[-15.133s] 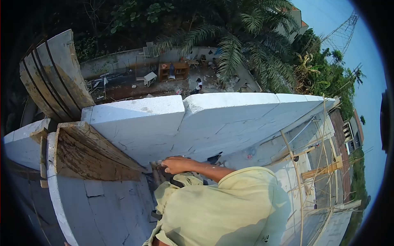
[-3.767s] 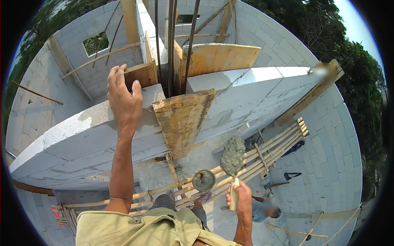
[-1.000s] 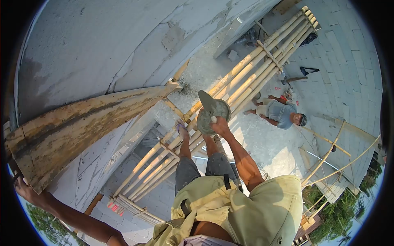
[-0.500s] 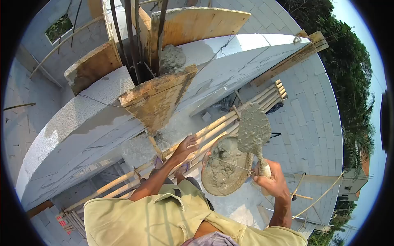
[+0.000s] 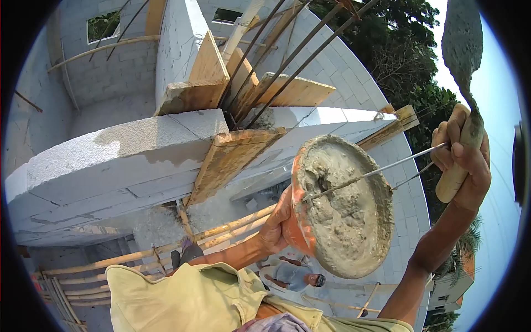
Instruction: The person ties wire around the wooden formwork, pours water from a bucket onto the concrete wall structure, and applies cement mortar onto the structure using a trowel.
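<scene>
An orange bucket [image 5: 303, 232] full of wet grey mortar [image 5: 354, 216] is raised in front of me, its mouth tilted toward my view. My left hand [image 5: 276, 224] is pressed against the bucket's left side, supporting it; some fingers are hidden. My right hand [image 5: 464, 152] is closed around the wooden handle of a trowel [image 5: 463, 47], whose mortar-coated blade points up. The bucket's wire handle [image 5: 381, 170] runs to that same hand and is caught in its fingers.
A block wall [image 5: 127, 146] curves across the view. Wooden form boards [image 5: 238, 160] surround steel rebars [image 5: 298, 69] at its top. Bamboo poles [image 5: 105, 271] form scaffolding underneath. Another person [image 5: 290, 275] is below, beyond the bucket.
The bucket has risen and come closer. My left hand has gone from the bamboo poles to the bucket's side. My right hand has lifted the trowel up and right. The person below has come into view.
</scene>
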Motion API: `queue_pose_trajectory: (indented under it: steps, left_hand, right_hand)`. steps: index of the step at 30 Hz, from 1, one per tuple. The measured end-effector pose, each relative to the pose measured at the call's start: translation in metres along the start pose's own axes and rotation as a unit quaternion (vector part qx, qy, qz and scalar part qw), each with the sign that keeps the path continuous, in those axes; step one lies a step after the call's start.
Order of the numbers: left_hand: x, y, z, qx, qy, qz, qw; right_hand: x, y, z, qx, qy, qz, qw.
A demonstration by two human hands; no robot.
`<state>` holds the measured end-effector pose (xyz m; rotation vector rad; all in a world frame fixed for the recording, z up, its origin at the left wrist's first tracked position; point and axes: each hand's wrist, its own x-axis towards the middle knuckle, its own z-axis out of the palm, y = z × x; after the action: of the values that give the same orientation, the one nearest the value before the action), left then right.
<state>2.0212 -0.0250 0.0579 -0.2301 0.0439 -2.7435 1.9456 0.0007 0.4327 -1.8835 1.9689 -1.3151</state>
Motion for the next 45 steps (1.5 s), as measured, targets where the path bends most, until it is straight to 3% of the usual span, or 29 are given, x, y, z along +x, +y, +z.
queue_pose_trajectory:
  steps: [1, 2, 4, 8, 10, 18, 20, 26, 30, 33, 36, 37, 42, 45]
  left_hand:
    - [-0.004, 0.004, 0.011, -0.002, 0.006, 0.019, 1.000]
    - [-0.009, 0.008, 0.024, 0.002, 0.003, 0.038, 0.999]
    - [-0.013, 0.018, 0.048, 0.026, -0.028, 0.084, 0.996]
    - [-0.016, 0.038, 0.078, 0.019, 0.009, 0.177, 0.984]
    - [-0.018, 0.048, 0.076, -0.019, 0.022, 0.149, 0.988]
    - [-0.002, 0.065, 0.087, -0.026, 0.035, 0.203, 0.978]
    - [-0.005, 0.065, 0.095, -0.063, -0.017, 0.196, 0.978]
    - [-0.004, 0.062, 0.100, -0.039, -0.035, 0.183, 0.982]
    - [0.004, 0.057, 0.089, -0.026, -0.032, 0.179, 0.983]
    - [0.009, 0.062, 0.089, 0.007, -0.023, 0.215, 0.976]
    - [0.003, 0.058, 0.083, 0.036, -0.019, 0.201, 0.979]
    - [0.002, 0.058, 0.086, 0.048, -0.026, 0.203, 0.978]
    - [0.001, 0.052, 0.081, 0.083, -0.047, 0.192, 0.977]
    - [0.004, 0.055, 0.087, 0.087, -0.074, 0.212, 0.971]
  right_hand:
    - [0.010, -0.009, 0.005, -0.021, 0.000, -0.028, 0.999]
    - [0.023, -0.013, -0.006, -0.070, -0.077, -0.049, 0.993]
    - [0.038, -0.026, 0.013, -0.106, -0.080, -0.083, 0.988]
    - [0.054, -0.027, 0.044, -0.160, -0.101, -0.106, 0.976]
    - [0.058, -0.010, 0.056, -0.177, -0.103, -0.112, 0.972]
    - [0.053, 0.028, 0.092, -0.124, -0.053, -0.129, 0.982]
    - [0.055, 0.042, 0.103, -0.142, -0.085, -0.166, 0.972]
    - [0.090, 0.068, 0.126, -0.154, -0.055, -0.293, 0.942]
    - [0.102, 0.081, 0.130, -0.122, -0.040, -0.263, 0.956]
    - [0.113, 0.092, 0.128, -0.090, -0.035, -0.342, 0.935]
    - [0.106, 0.093, 0.127, -0.049, -0.002, -0.234, 0.971]
    - [0.109, 0.097, 0.123, -0.040, 0.002, -0.318, 0.947]
    - [0.103, 0.102, 0.115, -0.067, 0.007, -0.240, 0.968]
    - [0.107, 0.099, 0.113, -0.015, 0.002, -0.310, 0.951]
